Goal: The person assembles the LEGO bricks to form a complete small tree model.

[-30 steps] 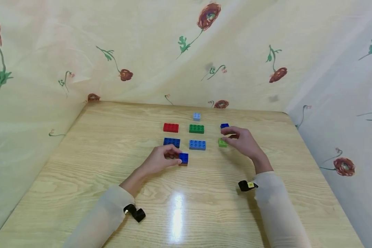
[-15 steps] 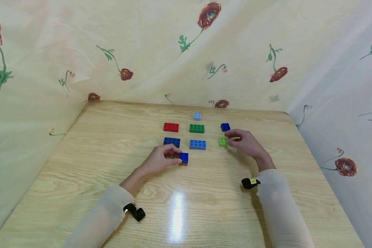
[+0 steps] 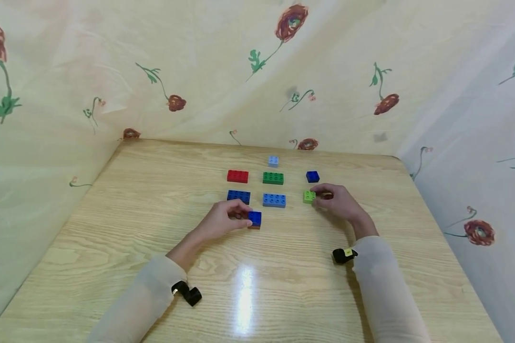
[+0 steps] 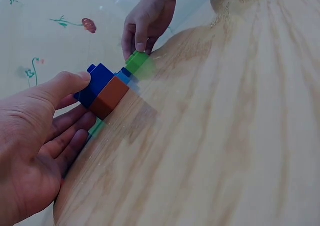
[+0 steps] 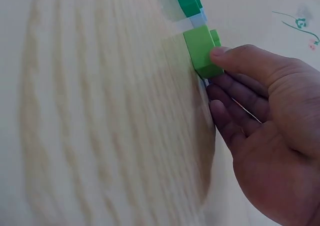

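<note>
My left hand [image 3: 221,220] pinches a small stack between thumb and fingers: a blue toy building brick [image 3: 254,217] on top of an orange-brown brick [image 4: 109,96]. The stack stands on the wooden table in front of the other bricks. To the right, my right hand [image 3: 338,202] pinches a light green brick [image 3: 309,196], its thumb on the near side, as the right wrist view shows. The far-side fingertips on the green brick are partly hidden there. Just behind the green brick lies a small dark blue brick [image 3: 312,176].
Beyond the left hand sit a long dark blue brick [image 3: 238,196] and a long light blue brick [image 3: 274,200]. Behind them are a red brick [image 3: 238,176], a green brick [image 3: 272,178] and a small pale blue brick [image 3: 273,161]. A flowered curtain [image 3: 223,71] hangs at the table's back.
My right hand has drawn back from beside the small dark blue brick, and its fingers have closed on the light green brick. The left hand and its stack have stayed in place.
</note>
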`<state>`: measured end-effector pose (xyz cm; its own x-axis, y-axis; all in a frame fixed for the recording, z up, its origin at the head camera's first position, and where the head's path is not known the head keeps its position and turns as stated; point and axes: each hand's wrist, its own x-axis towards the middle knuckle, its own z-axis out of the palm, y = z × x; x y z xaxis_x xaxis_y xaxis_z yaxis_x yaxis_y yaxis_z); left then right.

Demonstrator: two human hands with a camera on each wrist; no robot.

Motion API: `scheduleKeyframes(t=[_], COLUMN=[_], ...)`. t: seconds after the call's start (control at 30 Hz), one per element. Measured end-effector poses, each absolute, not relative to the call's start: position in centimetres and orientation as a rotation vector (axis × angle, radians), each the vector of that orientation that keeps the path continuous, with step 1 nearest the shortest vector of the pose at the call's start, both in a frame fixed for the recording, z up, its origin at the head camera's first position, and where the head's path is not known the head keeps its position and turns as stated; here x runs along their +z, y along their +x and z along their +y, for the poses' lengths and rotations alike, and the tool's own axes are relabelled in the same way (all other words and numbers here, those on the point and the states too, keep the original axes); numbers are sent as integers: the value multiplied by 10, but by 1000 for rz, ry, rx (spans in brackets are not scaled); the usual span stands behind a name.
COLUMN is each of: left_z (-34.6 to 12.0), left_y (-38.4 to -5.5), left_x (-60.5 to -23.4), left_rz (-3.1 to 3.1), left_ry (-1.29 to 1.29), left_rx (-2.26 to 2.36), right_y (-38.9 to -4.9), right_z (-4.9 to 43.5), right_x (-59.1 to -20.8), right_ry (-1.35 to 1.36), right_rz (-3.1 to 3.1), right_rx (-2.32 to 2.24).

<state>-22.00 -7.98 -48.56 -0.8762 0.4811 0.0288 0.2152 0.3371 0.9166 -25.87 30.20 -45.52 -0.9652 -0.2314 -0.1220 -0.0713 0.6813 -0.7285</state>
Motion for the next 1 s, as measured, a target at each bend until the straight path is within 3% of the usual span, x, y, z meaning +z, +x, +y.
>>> scheduleKeyframes(t=[0.33, 1.0], left_z=[-79, -79], left_y=[-221, -222], left_x=[-486, -487], left_rz=[2358, 2345], left_ry=[638, 639], left_rx=[1563, 1571], right_y=[-251, -219], right_z=[294, 221], right_x=[-445, -409], right_ry=[-237, -591], right_rz=[2697, 2690], right_rx=[-1231, -1387])
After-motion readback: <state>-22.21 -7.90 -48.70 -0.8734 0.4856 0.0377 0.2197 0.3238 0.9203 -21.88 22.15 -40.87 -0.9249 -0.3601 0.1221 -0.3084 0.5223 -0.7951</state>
